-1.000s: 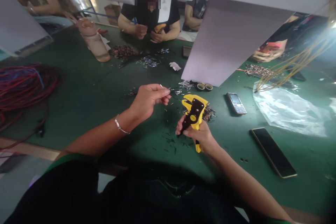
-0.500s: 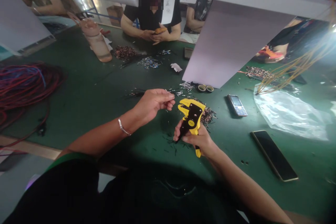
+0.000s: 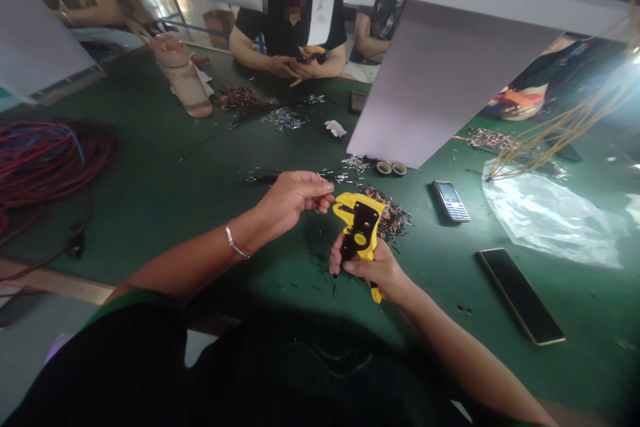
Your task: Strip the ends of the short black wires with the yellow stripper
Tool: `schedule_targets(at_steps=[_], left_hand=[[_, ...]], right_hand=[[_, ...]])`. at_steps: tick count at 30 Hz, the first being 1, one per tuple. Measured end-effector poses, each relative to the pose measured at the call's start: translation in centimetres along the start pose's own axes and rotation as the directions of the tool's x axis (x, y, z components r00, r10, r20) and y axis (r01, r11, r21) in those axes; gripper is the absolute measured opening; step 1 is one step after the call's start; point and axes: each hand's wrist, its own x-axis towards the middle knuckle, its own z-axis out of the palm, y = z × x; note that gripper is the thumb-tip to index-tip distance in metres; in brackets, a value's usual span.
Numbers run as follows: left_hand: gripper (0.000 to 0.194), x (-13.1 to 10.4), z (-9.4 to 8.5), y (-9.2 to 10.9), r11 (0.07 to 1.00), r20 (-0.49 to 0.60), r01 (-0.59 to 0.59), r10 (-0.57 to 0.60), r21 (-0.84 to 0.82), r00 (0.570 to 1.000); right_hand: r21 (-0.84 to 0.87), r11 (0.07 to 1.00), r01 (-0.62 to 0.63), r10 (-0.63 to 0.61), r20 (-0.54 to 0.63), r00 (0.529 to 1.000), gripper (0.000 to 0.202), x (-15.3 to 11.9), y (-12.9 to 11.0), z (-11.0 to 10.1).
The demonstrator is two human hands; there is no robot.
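Note:
My right hand (image 3: pixel 367 260) is wrapped round the handles of a yellow and black wire stripper (image 3: pixel 361 223), its jaws pointing left. Just left of those jaws, my left hand (image 3: pixel 303 197) is closed in a pinch; what lies between its fingertips is too small to make out. Beyond my left hand lie thin black wires (image 3: pixel 260 177) and silvery pieces (image 3: pixel 356 163). A pile of short dark and copper-coloured wire pieces (image 3: pixel 395 217) sits behind the tool. Small black scraps (image 3: pixel 325 267) are scattered on the green table (image 3: pixel 165 213).
On the right lie a keypad phone (image 3: pixel 451 201), a smartphone (image 3: pixel 521 295) and a clear plastic bag (image 3: pixel 555 220). Red cable coils (image 3: pixel 45 160) are at left, a bottle (image 3: pixel 183 77) behind. A pale panel (image 3: pixel 445 73) slants down. Across the table sits a person (image 3: pixel 287 40).
The wire stripper has moved slightly left and tilted, bringing its jaws nearer my left fingertips, and its jaws look more closed. My left hand has barely moved.

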Motion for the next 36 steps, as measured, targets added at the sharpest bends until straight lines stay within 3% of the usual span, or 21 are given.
schedule_targets(at_steps=[11, 17, 23, 36], left_hand=[[0.016, 0.3, -0.2, 0.0, 1.0, -0.029, -0.007, 0.007, 0.013, 1.0], [0.015, 0.6, -0.9, 0.3, 0.992, -0.105, -0.125, 0.127, 0.031, 0.986], [0.016, 0.8, -1.0, 0.3, 0.976, -0.171, -0.211, 0.216, 0.044, 0.961], [0.015, -0.1, 0.2, -0.5, 0.991, -0.103, -0.128, 0.132, 0.046, 0.986]], right_hand=[[-0.002, 0.999, 0.043, -0.043, -0.045, 0.998, 0.027, -0.2, -0.2, 0.2], [0.029, 0.991, 0.129, -0.123, -0.164, 0.979, 0.025, -0.1, -0.8, 0.3], [0.048, 0.997, 0.053, -0.047, -0.111, 0.993, 0.027, 0.1, -0.3, 0.5], [0.063, 0.997, 0.055, -0.052, -0.053, 0.997, 0.031, 0.1, 0.3, 0.1]])
